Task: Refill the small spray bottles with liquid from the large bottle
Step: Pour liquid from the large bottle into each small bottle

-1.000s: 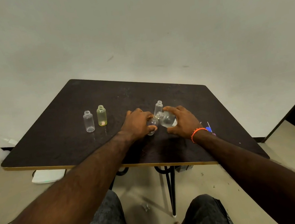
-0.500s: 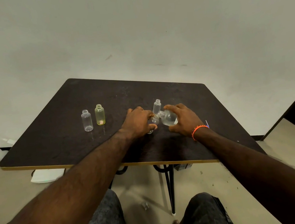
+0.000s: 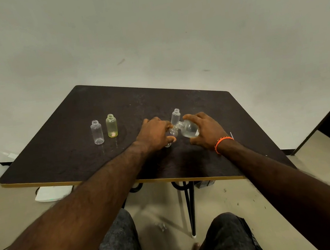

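Pouring in progress: my right hand [image 3: 205, 129] grasps the tilted large bottle [image 3: 189, 129], its mouth meeting the small bottle [image 3: 171, 133] gripped by my left hand [image 3: 155, 134] on the bench [image 3: 61, 157]. Three uncapped bottles stand waiting; their fill is unclear.

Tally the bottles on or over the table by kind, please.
Small clear bottles: 3 (one at the left, one behind the hands, one held in the left hand)
Small yellow-tinted bottle: 1
Large bottle, tilted in the right hand: 1
Total: 5
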Action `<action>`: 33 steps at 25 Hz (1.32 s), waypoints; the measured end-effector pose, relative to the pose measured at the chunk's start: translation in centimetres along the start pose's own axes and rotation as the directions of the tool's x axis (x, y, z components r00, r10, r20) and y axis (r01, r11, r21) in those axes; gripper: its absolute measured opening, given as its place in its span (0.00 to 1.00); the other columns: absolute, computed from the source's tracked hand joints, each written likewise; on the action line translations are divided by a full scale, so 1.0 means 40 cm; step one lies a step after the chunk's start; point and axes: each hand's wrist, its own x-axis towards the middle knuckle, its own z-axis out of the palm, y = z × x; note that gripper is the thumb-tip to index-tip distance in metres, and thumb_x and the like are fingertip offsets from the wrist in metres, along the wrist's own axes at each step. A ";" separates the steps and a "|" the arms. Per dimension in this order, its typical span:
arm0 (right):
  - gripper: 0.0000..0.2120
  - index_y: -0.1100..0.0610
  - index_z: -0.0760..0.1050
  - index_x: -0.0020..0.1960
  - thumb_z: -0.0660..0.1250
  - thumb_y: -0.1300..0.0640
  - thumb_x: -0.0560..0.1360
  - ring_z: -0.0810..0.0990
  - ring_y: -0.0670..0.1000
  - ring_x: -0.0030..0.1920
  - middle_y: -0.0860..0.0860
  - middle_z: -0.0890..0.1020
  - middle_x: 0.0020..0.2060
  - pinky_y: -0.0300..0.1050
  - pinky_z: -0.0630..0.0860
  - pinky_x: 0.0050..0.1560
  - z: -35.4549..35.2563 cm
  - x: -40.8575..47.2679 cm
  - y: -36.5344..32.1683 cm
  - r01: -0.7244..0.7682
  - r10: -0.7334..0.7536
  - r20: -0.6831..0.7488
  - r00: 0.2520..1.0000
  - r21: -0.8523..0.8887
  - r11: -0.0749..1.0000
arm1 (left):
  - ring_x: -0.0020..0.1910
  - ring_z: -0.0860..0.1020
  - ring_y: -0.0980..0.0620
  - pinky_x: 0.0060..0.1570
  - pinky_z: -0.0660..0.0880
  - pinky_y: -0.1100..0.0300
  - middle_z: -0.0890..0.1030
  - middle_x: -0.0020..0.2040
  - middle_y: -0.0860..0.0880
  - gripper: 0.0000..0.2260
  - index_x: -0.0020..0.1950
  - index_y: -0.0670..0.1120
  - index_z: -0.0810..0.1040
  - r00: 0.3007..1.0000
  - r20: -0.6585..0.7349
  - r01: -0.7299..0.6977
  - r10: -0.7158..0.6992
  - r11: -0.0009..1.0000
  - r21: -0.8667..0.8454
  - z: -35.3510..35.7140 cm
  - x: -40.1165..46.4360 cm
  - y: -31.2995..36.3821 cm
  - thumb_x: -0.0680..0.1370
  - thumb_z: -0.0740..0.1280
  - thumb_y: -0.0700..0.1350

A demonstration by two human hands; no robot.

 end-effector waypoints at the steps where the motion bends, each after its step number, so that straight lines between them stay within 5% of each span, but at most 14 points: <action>1: 0.40 0.45 0.66 0.75 0.78 0.50 0.67 0.73 0.56 0.62 0.53 0.73 0.65 0.55 0.76 0.61 -0.001 0.000 0.000 0.002 -0.002 -0.002 1.000 -0.003 1.000 | 0.64 0.74 0.52 0.66 0.64 0.48 0.82 0.60 0.53 0.24 0.68 0.53 0.79 1.000 0.002 0.001 -0.001 1.000 -0.003 0.000 -0.001 0.000 0.76 0.73 0.62; 33: 0.41 0.44 0.64 0.76 0.78 0.49 0.67 0.72 0.57 0.65 0.53 0.71 0.68 0.56 0.75 0.62 -0.020 0.007 -0.011 0.018 -0.015 0.027 1.000 -0.113 0.993 | 0.64 0.75 0.52 0.67 0.66 0.45 0.83 0.60 0.53 0.25 0.69 0.53 0.78 1.000 0.002 -0.003 0.003 1.000 -0.008 0.005 -0.001 -0.003 0.75 0.73 0.62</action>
